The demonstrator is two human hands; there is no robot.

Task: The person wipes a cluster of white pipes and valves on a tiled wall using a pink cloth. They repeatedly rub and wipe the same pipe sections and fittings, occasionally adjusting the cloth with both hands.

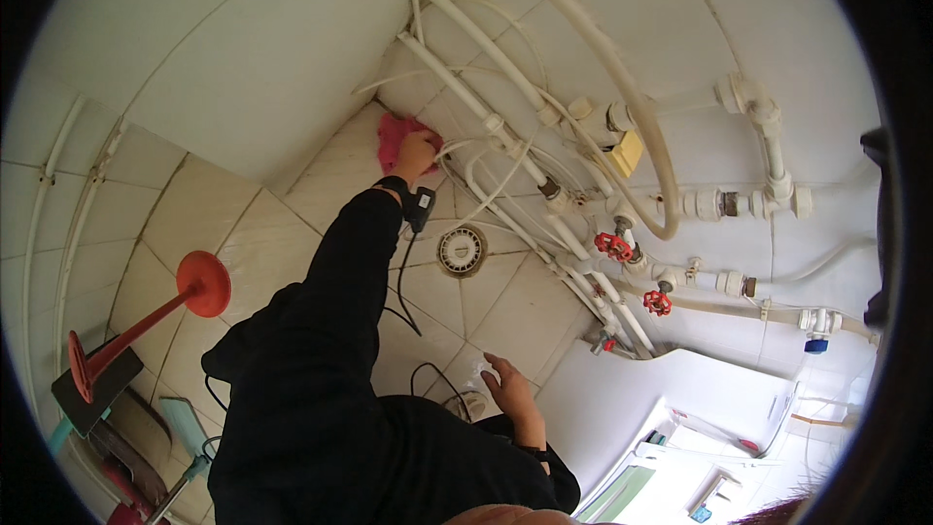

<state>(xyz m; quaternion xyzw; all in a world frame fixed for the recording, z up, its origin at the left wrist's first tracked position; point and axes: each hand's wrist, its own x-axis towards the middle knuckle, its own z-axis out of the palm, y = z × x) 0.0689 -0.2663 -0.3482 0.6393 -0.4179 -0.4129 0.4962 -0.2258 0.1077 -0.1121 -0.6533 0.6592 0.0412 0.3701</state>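
My left hand (415, 154) reaches out to the corner of the tiled floor and presses on a crumpled pink cloth (393, 137). The fingers are partly hidden by the back of the hand and the cloth's folds. A black strap with a small cabled box (420, 208) sits on that wrist. Nearer my body, my right hand (512, 395) is empty, thumb and fingers apart, above the floor tiles. A round floor drain (461, 251) lies between the two hands. Thin white hoses (503, 186) run close beside my left hand.
White pipes (466, 98) and red valve handwheels (614, 247) line the wall at right. A thick hose (619, 58) loops in front. A red plunger-like tool (200, 284) and a teal dustpan (186, 423) stand at left. A white washing machine or cabinet (619, 408) is at lower right.
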